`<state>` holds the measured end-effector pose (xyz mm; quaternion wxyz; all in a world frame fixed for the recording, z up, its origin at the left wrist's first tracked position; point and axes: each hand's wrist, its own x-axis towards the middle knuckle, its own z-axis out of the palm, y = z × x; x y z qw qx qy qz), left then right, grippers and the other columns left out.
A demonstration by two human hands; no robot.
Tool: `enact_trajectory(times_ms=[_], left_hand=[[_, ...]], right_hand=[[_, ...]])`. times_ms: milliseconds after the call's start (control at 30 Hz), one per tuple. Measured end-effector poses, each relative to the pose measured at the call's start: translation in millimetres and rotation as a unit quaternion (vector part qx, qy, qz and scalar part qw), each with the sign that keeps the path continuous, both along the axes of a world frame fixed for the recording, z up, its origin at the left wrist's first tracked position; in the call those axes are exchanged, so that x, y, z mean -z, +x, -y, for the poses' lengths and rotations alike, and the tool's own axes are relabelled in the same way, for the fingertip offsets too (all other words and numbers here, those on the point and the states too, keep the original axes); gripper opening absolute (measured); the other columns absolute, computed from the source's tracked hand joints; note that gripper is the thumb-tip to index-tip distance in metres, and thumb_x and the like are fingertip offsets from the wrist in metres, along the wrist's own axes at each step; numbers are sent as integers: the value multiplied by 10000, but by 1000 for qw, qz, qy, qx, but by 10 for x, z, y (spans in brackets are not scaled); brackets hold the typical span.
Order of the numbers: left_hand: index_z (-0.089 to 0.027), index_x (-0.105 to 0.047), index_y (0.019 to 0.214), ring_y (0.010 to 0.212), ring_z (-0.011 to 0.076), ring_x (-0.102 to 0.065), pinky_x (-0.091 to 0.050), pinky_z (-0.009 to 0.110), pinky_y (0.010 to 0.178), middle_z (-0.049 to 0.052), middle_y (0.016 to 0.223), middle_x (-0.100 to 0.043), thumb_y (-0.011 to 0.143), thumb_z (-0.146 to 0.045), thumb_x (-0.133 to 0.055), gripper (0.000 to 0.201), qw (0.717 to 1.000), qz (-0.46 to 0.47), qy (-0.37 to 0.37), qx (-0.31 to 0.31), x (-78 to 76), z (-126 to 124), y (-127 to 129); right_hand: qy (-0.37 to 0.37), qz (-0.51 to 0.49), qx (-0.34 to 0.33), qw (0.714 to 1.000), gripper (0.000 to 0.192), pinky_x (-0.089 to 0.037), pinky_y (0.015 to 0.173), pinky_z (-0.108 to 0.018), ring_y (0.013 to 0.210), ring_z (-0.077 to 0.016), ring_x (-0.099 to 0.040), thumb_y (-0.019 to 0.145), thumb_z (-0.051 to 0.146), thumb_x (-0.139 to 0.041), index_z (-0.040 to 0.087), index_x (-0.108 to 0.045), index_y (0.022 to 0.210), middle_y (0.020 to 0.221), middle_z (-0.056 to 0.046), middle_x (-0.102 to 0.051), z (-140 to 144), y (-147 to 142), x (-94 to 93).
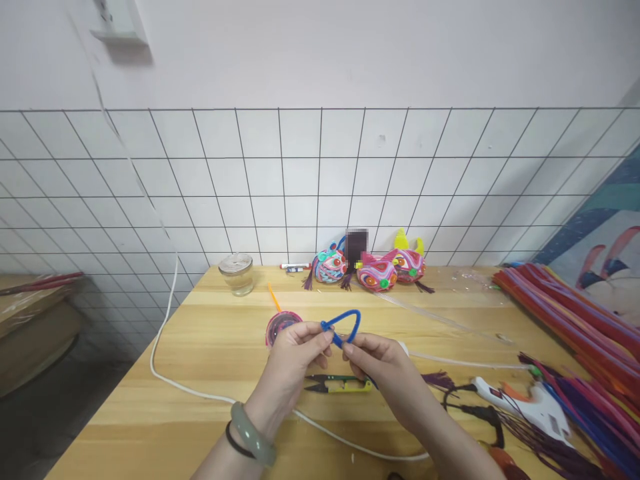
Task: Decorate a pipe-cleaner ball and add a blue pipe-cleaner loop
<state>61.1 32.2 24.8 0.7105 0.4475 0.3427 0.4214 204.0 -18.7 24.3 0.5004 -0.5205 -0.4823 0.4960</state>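
A blue pipe cleaner [357, 324], bent into a loop, is held up over the middle of the table between both hands. My left hand [300, 350] pinches its left end, where the strand is twisted together. My right hand [375, 360] grips the lower right of the loop between thumb and fingers. Below the hands lies a pair of yellow-handled thread snips [345, 385], partly covered by my right hand. Behind my left hand sits a round pink-and-dark piece [280, 325], half hidden, with an orange stick [274, 297] beside it.
Colourful pipe-cleaner animal heads [377, 270] stand against the wall, and a glass jar [237, 273] is at back left. A white glue gun [523, 407] and bundles of pipe cleaners [560, 327] lie at right. A white cable [195, 393] crosses the table [150, 433].
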Motion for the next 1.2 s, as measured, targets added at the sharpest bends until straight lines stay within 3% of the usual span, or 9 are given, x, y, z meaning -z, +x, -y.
enact_trajectory(times_ms=[400,733,1200], left_hand=[[-127,-703,756,561,96,-512,-408,177,487,18,595,-598,579,-275,-749,235,1000,-8,7,16,4,12,23],[-138,-692,671,497,78,-493,-393,187,492,-8,544,-591,593,-284,-738,172,1000,-22,13,-6,90,-26,23],[-122,-678,616,462,71,-443,-373,183,460,-19,490,-553,588,-262,-731,153,998,-51,46,-9,2,-16,19]], right_hand=[[-6,-6,11,1000,335,-193,455,-228,446,-79,-266,694,464,-619,173,-524,558,443,76,-354,-24,1,37],[-13,10,0,1000,333,-225,465,-228,450,-84,-318,725,460,-585,156,-551,593,440,61,-404,-10,10,35],[-28,11,4,1000,334,-225,456,-221,432,-77,-316,725,453,-581,151,-557,583,424,63,-404,-28,28,58]])
